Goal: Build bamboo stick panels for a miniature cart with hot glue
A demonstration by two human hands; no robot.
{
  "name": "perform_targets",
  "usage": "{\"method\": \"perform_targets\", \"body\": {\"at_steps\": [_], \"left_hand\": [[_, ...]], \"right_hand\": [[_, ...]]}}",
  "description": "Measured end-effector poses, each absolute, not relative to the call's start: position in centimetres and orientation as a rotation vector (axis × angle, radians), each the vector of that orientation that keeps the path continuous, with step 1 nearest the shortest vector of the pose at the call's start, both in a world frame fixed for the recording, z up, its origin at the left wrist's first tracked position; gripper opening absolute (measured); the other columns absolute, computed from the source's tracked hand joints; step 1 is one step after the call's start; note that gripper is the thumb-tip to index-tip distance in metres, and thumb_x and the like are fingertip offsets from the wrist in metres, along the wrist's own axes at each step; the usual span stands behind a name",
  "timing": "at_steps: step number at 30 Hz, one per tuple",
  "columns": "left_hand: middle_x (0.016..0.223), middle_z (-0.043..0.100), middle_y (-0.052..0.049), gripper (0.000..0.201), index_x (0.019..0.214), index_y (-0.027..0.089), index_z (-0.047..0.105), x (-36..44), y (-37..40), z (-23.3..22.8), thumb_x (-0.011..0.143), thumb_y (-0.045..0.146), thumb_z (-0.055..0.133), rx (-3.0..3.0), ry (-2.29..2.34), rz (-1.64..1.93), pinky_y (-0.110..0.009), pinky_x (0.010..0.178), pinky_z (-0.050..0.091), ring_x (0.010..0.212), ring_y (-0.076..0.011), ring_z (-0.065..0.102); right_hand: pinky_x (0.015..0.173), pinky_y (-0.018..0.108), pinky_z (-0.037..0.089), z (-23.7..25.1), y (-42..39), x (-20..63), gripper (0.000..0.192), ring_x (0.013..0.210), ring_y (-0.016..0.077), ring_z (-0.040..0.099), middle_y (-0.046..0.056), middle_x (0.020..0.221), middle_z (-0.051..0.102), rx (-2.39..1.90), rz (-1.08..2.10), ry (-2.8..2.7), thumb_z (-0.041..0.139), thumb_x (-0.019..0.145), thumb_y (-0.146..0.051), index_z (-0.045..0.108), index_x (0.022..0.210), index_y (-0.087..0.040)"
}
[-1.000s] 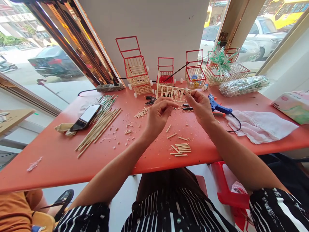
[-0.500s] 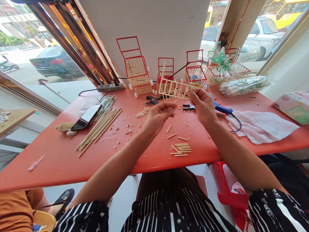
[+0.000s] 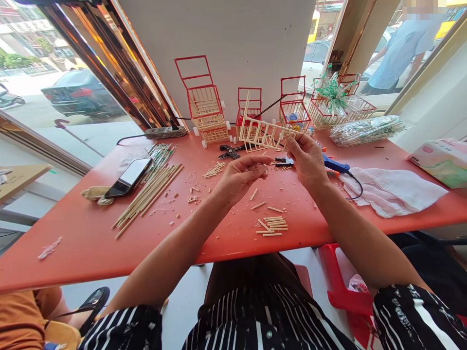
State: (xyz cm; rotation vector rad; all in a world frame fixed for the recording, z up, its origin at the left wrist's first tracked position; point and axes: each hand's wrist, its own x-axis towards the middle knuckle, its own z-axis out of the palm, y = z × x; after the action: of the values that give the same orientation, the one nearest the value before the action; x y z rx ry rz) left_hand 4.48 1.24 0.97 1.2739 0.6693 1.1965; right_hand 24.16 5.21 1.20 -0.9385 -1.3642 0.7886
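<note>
My right hand (image 3: 308, 158) pinches the right end of a small ladder-like frame of wooden sticks (image 3: 263, 132), held up above the table. One longer stick rises from the frame's left end. Just below and left of it, my left hand (image 3: 242, 176) has its thumb and fingers drawn together, the index finger pointing right. Anything between those fingertips is too small to make out. Short cut sticks (image 3: 275, 223) lie in a group on the red table (image 3: 219, 243), nearest the front edge. Behind my right hand is a blue glue gun (image 3: 335, 164).
Finished stick carts with red handles, among them a tall one (image 3: 206, 107), stand along the wall. A black clamp (image 3: 231, 151) lies mid-table. Long sticks (image 3: 149, 199) and a phone (image 3: 129, 177) are on the left. A white cloth (image 3: 394, 192) and tissue box (image 3: 441, 160) are on the right.
My left hand has shifted slightly right, its index finger straighter. My right hand and the stick frame stay nearly still. A person in light blue has appeared outside the right window.
</note>
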Motion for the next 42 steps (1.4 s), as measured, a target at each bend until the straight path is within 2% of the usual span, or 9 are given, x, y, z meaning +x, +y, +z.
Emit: {"method": "perform_targets", "body": {"at_steps": [3,8,12,23,31,42], "left_hand": [[0.094,0.078,-0.005,0.023,0.089,0.023,0.085,4.6,1.2,1.2,0.066,0.024,0.085,1.187,0.668,1.195,-0.029,0.071,0.053,0.073,-0.0119,0.059],[0.080,0.073,-0.004,0.026,0.085,0.018,0.086,4.5,1.7,1.2,0.060,0.013,0.084,1.060,0.674,1.203,-0.022,0.062,0.045,0.066,-0.0082,0.052],[0.088,0.076,-0.005,0.023,0.082,0.017,0.084,4.4,2.1,1.0,0.061,0.008,0.078,1.042,0.680,1.235,-0.023,0.060,0.042,0.062,-0.0070,0.048],[0.079,0.072,-0.003,0.025,0.070,0.016,0.080,4.8,2.1,1.3,0.056,0.004,0.063,1.029,0.674,1.293,-0.022,0.055,0.036,0.058,-0.0066,0.043],[0.081,0.070,-0.004,0.028,0.074,0.015,0.079,4.9,1.6,1.5,0.058,0.003,0.059,1.035,0.618,1.275,-0.022,0.058,0.037,0.060,-0.0069,0.042],[0.084,0.069,-0.005,0.033,0.075,0.014,0.079,5.0,1.5,1.8,0.059,-0.001,0.054,1.005,0.609,1.302,-0.022,0.057,0.038,0.061,-0.0082,0.042]], "right_hand": [[0.067,0.032,0.046,1.2,5.3,24.1,0.051,0.073,0.0146,0.049,0.001,0.083,0.054,-0.865,0.824,-1.332,0.079,0.082,-0.072,0.057,0.085,-0.026],[0.064,0.031,0.042,1.0,5.6,24.1,0.054,0.068,0.0120,0.044,-0.002,0.075,0.051,-0.774,0.837,-1.281,0.085,0.075,-0.073,0.061,0.082,-0.025],[0.062,0.030,0.038,0.9,5.6,24.0,0.053,0.064,0.0109,0.039,-0.004,0.073,0.050,-0.733,0.871,-1.247,0.089,0.072,-0.069,0.063,0.083,-0.025],[0.060,0.031,0.036,0.9,5.5,24.0,0.051,0.065,0.0121,0.038,-0.003,0.074,0.048,-0.770,0.858,-1.278,0.085,0.078,-0.070,0.060,0.084,-0.025],[0.060,0.032,0.033,0.9,5.5,24.0,0.052,0.065,0.0119,0.037,-0.003,0.074,0.048,-0.755,0.849,-1.290,0.086,0.077,-0.069,0.060,0.082,-0.025],[0.059,0.030,0.034,0.7,5.7,24.0,0.054,0.066,0.0118,0.037,-0.003,0.076,0.046,-0.761,0.851,-1.309,0.084,0.077,-0.071,0.057,0.079,-0.025]]}}
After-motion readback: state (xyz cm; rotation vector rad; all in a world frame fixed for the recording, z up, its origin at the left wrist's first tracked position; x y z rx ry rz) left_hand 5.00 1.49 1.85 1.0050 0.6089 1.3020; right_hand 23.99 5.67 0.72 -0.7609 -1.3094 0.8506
